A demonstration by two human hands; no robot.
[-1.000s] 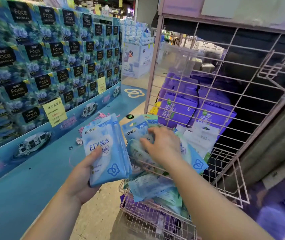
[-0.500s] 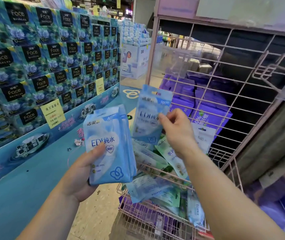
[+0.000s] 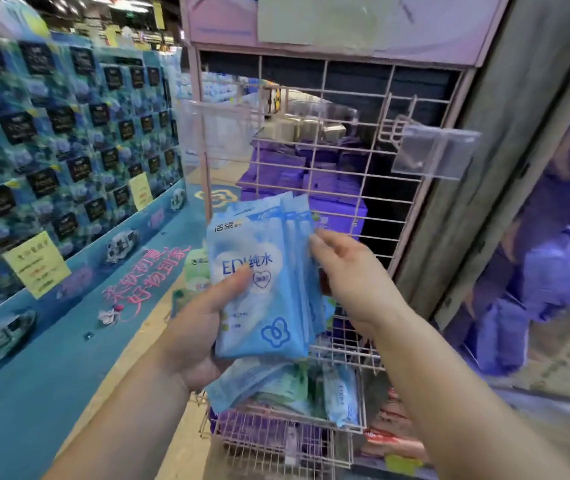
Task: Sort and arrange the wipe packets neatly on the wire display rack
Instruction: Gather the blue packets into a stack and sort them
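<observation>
My left hand (image 3: 195, 327) grips a stack of light blue wipe packets (image 3: 259, 282), held upright in front of the pink wire display rack (image 3: 332, 140). My right hand (image 3: 349, 271) pinches the right edge of the same stack, at the rearmost packet. Under the stack, the rack's wire basket (image 3: 352, 358) holds a loose jumble of blue and green wipe packets (image 3: 276, 382), partly hidden by the stack and my left hand.
A clear plastic label holder (image 3: 435, 150) juts from a hook on the rack's right side. A grey pillar (image 3: 505, 168) stands right of the rack. Purple packs (image 3: 332, 188) sit behind the grid. A blue display stand of tissue boxes (image 3: 51, 150) fills the left.
My right hand brought the single blue packet it had lifted from the basket over to the stack in my left hand. The view shifted left, so the rack now sits in the centre.
</observation>
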